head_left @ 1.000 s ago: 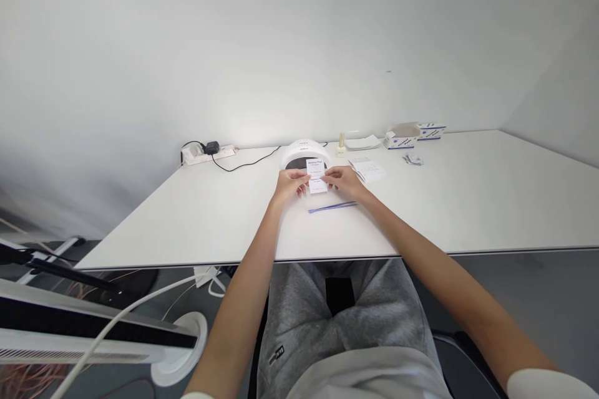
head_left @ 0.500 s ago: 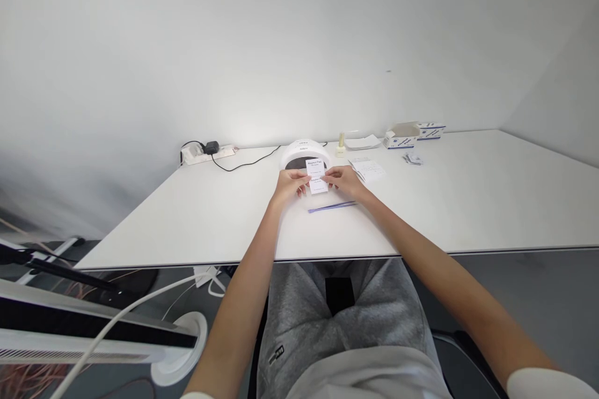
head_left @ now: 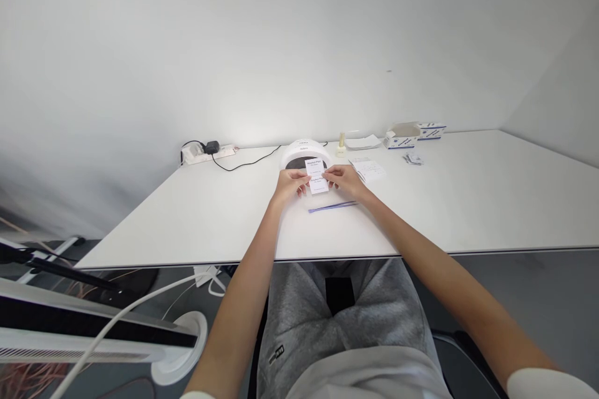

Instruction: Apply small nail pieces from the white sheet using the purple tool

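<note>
Both my hands hold up a small white strip of two joined printed sachets (head_left: 317, 176) above the white table (head_left: 210, 218). My left hand (head_left: 290, 186) pinches its left edge, and my right hand (head_left: 345, 181) pinches its right edge. The strip stands upright in front of a white domed lamp (head_left: 304, 151). A thin blue-edged strip (head_left: 333, 206) lies flat on the table just below my hands.
At the back stand a small pale bottle (head_left: 341, 146), a white dish (head_left: 362, 141), a printed sheet (head_left: 369, 169), open white-and-blue boxes (head_left: 412, 133) and loose sachets (head_left: 413, 159). A power strip (head_left: 206, 151) with a black cable lies back left. A lamp stand (head_left: 93, 330) sits lower left.
</note>
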The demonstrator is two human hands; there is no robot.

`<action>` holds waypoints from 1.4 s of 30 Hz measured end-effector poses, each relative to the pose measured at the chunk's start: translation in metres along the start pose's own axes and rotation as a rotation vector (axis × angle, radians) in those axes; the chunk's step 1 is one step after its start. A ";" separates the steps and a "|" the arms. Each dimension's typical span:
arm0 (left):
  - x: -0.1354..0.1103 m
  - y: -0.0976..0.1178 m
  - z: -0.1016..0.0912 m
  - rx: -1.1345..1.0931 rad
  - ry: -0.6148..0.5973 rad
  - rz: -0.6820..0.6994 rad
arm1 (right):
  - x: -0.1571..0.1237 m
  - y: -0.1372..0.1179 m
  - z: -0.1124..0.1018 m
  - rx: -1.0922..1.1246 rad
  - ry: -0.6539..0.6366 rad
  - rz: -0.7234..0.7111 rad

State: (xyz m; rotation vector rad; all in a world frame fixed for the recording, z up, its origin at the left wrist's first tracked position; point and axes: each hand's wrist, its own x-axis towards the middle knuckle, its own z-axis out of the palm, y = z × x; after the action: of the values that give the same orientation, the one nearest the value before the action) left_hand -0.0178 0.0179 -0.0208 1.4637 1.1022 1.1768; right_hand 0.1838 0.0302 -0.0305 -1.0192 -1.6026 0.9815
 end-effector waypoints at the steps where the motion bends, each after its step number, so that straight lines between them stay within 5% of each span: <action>1: 0.000 -0.001 0.000 0.000 -0.002 0.001 | 0.000 0.000 0.000 -0.001 0.002 -0.005; 42: 0.001 -0.004 -0.004 -0.061 -0.032 -0.021 | -0.001 -0.005 0.000 -0.115 0.058 -0.143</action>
State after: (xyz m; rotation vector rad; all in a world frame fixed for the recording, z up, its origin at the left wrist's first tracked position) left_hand -0.0221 0.0205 -0.0237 1.4164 1.0491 1.1582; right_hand 0.1831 0.0276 -0.0260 -0.9863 -1.6744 0.7653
